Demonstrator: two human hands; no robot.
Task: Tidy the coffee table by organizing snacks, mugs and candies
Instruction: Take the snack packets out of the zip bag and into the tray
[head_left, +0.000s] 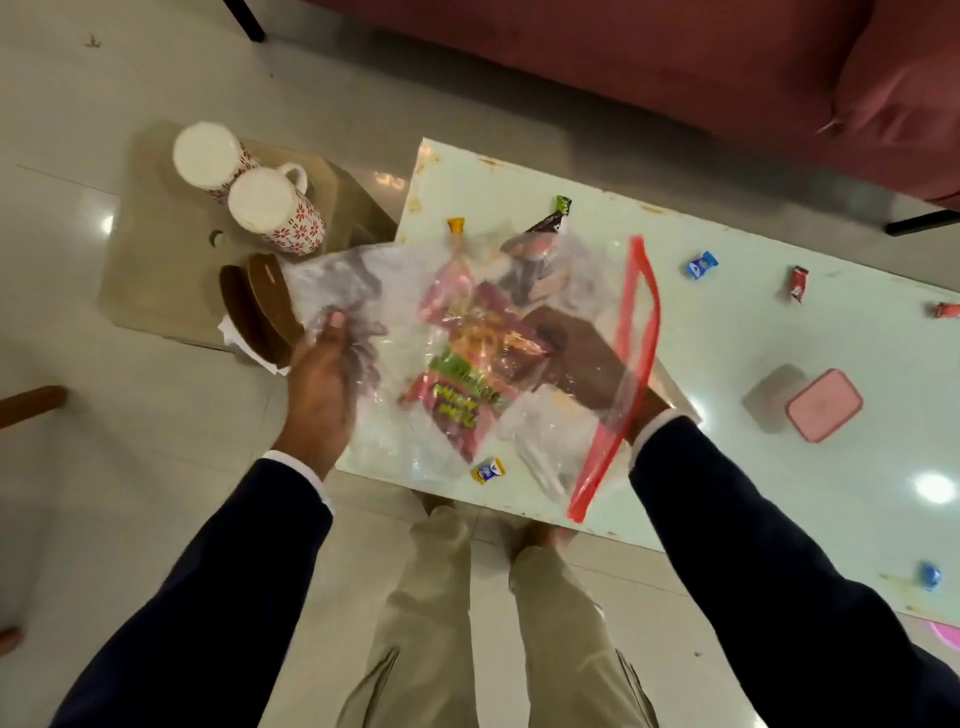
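A clear zip bag (400, 291) with a red seal strip hangs over the white coffee table (753, 338). My left hand (322, 379) grips its closed bottom end. My right hand (576, 358) is inside the bag through the open mouth, holding a red and green snack packet (467, 384). More snack packets show through the plastic at the far side. Loose candies lie on the table: a blue one (701, 265), a red one (798, 283), a blue and yellow one (487, 471) under the bag, and another blue one (930, 577) near the front edge.
Two white mugs with red flowers (275, 213) stand upside down on a beige side table (150, 249), next to brown coasters (260, 312). A pink lidded box (823, 405) sits on the coffee table. A red sofa (727, 67) lies beyond.
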